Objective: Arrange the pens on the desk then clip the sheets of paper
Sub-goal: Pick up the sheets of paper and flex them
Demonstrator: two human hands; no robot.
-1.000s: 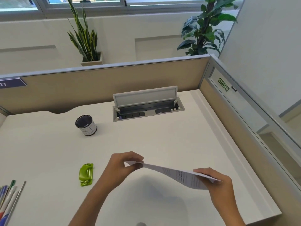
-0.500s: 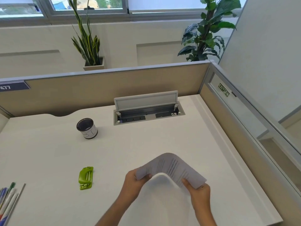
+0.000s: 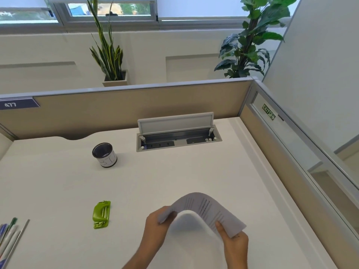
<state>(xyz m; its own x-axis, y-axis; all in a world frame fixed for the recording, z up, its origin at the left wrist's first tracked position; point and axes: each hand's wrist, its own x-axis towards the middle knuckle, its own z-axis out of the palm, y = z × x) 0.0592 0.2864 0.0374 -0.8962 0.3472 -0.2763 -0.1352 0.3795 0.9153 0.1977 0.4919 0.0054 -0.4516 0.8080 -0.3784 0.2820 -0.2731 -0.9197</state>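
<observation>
Printed sheets of paper (image 3: 204, 206) arch upward above the white desk (image 3: 174, 171) near its front edge. My left hand (image 3: 157, 228) pinches their left end and my right hand (image 3: 235, 241) pinches their right end. Several pens (image 3: 8, 235) lie side by side at the desk's far left edge, partly cut off by the frame. A green clip tool (image 3: 101, 214) lies on the desk to the left of my left hand. An empty cup-shaped pen holder (image 3: 104, 155) stands toward the back left.
An open cable box with sockets (image 3: 177, 139) is set into the desk at the back. Beige partition walls (image 3: 136, 107) close the desk at the back and right. Two potted plants stand behind the partition.
My hands have drawn closer together, bending the once nearly flat sheets into a tall arch. Since half a second ago the hold is almost the same.
</observation>
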